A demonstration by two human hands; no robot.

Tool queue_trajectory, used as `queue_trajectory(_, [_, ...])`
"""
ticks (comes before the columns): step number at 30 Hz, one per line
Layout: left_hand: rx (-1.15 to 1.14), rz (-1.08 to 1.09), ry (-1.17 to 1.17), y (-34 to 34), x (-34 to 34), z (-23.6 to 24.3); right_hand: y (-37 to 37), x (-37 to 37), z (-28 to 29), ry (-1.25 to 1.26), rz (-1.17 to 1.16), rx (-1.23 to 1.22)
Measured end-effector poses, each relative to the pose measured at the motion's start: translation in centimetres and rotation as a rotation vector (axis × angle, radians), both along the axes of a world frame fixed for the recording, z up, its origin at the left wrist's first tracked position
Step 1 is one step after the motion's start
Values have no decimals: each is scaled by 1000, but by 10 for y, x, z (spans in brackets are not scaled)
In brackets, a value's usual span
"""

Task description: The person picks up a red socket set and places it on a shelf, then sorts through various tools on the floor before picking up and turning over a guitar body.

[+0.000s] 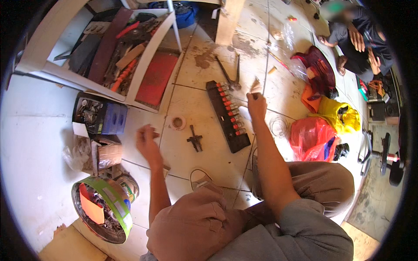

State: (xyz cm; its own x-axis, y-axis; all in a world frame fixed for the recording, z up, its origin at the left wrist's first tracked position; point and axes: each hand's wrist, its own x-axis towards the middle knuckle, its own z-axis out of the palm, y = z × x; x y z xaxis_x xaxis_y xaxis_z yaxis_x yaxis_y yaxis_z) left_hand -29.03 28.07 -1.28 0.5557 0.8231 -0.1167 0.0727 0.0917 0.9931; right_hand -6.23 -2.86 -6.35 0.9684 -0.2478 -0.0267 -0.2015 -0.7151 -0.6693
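My right hand [257, 107] is closed over the floor, gripping a small tan, brush-like thing [255, 84] whose kind I cannot make out fully. Just left of that hand lies a black socket rail [226, 122] bearing a row of silver sockets with orange bands [229, 105]. Beyond it rest dark long-handled pincers [233, 78], legs spread. My left hand [147, 138] hovers farther left, its fingers loosely apart with nothing visible in them. Between that hand and the rail sit a roll of tape [177, 123] and a dark cross-shaped metal tool [195, 138].
At the left stand an open shelf [143, 82] of tools, a blue parts bin [114, 118] and a green-rimmed round tub [125, 215]. Red and yellow bags [311, 135] lie to the right. Another person [355, 41] sits at the far right. A coil of wire [278, 126] lies near my right forearm.
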Motion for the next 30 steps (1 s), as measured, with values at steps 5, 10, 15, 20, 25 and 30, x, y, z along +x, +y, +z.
queue_trajectory(5, [-72, -631, 188, -110, 11, -47, 0, -35, -26, 196, 79, 16])
queue_trajectory(10, [-370, -760, 233, -160, 30, -81, 17, -41, -8, 295, 180, -22])
queue_trajectory(15, [-94, -806, 438, -163, 48, -88, 21, -40, -4, 432, 265, -36])
queue_trajectory(20, [3, -715, 327, -168, 45, -81, 36, -46, -5, 500, 351, -102])
queue_trajectory(25, [-353, -742, 103, -179, 51, -62, 46, -56, 13, 432, 445, 54])
queue_trajectory(30, [-279, -790, 56, -180, 55, -68, 43, -49, 13, 505, 641, 15])
